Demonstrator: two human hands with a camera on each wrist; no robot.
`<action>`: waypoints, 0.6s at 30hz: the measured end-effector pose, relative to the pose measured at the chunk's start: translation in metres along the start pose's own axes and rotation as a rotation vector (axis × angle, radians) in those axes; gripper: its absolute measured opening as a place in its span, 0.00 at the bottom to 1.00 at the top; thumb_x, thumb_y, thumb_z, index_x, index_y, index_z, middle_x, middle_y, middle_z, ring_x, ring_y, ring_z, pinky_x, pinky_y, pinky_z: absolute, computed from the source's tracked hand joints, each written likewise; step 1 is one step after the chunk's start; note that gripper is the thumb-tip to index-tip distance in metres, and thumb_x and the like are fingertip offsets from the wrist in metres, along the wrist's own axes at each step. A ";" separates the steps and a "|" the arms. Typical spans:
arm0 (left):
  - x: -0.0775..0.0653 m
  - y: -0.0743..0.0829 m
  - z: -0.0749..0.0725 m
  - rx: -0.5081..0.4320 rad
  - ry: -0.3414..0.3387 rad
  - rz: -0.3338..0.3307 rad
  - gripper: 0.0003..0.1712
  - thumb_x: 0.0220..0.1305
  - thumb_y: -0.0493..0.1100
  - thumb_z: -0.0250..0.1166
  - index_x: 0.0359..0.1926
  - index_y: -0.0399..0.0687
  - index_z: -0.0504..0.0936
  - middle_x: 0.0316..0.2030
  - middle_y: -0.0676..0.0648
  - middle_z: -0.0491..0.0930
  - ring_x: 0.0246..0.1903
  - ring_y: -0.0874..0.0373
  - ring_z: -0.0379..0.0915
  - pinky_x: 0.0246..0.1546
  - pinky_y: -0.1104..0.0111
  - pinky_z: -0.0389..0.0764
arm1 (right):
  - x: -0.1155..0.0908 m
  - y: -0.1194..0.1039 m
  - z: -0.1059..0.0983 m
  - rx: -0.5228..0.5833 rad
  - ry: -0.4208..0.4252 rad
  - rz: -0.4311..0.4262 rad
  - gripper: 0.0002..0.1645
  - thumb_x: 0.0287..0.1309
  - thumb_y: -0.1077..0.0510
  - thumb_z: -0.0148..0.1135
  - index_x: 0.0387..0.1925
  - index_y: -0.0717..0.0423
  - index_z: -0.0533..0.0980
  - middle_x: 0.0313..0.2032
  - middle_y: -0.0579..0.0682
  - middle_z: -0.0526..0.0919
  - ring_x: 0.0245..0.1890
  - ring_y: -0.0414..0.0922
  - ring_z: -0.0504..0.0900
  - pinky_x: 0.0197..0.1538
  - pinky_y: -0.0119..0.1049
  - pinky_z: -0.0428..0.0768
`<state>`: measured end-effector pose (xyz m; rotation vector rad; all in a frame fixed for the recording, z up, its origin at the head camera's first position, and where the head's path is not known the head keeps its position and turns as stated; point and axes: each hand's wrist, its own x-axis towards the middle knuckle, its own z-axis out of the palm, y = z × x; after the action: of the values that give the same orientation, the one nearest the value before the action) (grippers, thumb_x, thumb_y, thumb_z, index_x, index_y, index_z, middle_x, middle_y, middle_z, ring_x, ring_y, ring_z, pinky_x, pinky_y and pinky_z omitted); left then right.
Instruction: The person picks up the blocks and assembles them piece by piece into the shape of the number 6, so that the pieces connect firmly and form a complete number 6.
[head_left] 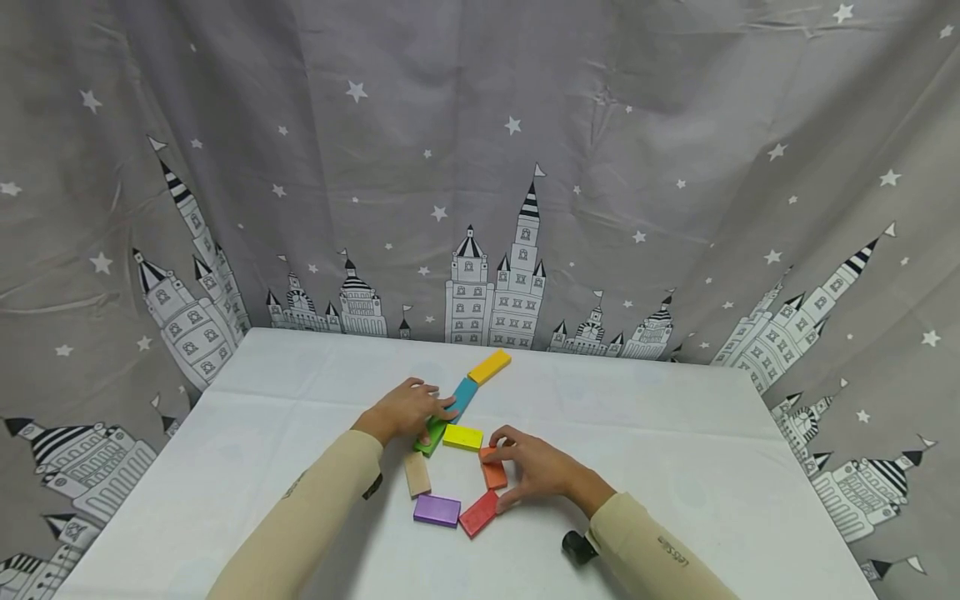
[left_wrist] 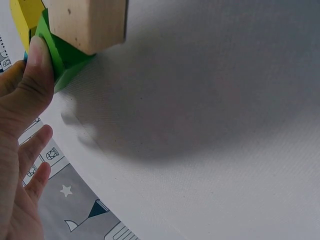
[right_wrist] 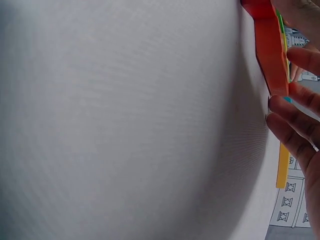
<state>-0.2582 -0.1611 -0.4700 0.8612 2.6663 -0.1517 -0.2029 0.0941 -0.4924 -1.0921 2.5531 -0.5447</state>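
My left hand (head_left: 408, 408) pinches the green block (head_left: 436, 437), its thumb on the near side and a finger by the join with the blue block (head_left: 463, 395). In the left wrist view the thumb presses the green block's face, while the other fingers spread away. My right hand (head_left: 543, 467) curves over the orange block (head_left: 495, 477), fingers at its far end and thumb beside the red block (head_left: 477, 514). A yellow block (head_left: 462, 437) lies between the hands. A plain wooden block (head_left: 417, 475) and a purple block (head_left: 437, 511) complete a rough ring with the others.
Beyond the blue block, an amber block (head_left: 490, 367) extends the slanting row toward the table's back edge. All blocks lie flat on a white-covered table (head_left: 675, 467). A grey castle-print curtain (head_left: 420, 108) hangs behind. A black device (head_left: 577, 547) sits at the right wrist.
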 end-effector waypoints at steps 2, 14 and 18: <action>0.000 0.000 0.001 0.001 0.001 -0.002 0.35 0.55 0.51 0.70 0.65 0.69 0.72 0.67 0.58 0.66 0.67 0.50 0.60 0.70 0.51 0.55 | 0.000 0.000 0.000 0.001 0.001 0.004 0.41 0.40 0.33 0.74 0.58 0.42 0.78 0.55 0.43 0.69 0.51 0.41 0.72 0.59 0.37 0.75; 0.000 0.001 0.000 0.025 0.013 0.012 0.35 0.53 0.52 0.71 0.64 0.68 0.72 0.67 0.58 0.67 0.67 0.51 0.60 0.70 0.54 0.54 | -0.003 0.002 0.000 0.023 0.010 0.035 0.41 0.41 0.33 0.73 0.59 0.39 0.77 0.59 0.44 0.69 0.54 0.43 0.72 0.60 0.41 0.75; 0.000 0.002 0.000 0.051 0.029 0.024 0.36 0.51 0.52 0.72 0.64 0.68 0.73 0.66 0.58 0.69 0.66 0.51 0.60 0.70 0.54 0.56 | -0.006 0.006 -0.001 0.040 0.029 0.077 0.38 0.44 0.34 0.73 0.58 0.39 0.78 0.60 0.45 0.68 0.55 0.45 0.72 0.60 0.44 0.74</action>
<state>-0.2570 -0.1597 -0.4702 0.9178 2.6884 -0.2043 -0.2034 0.1027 -0.4935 -0.9753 2.5851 -0.5926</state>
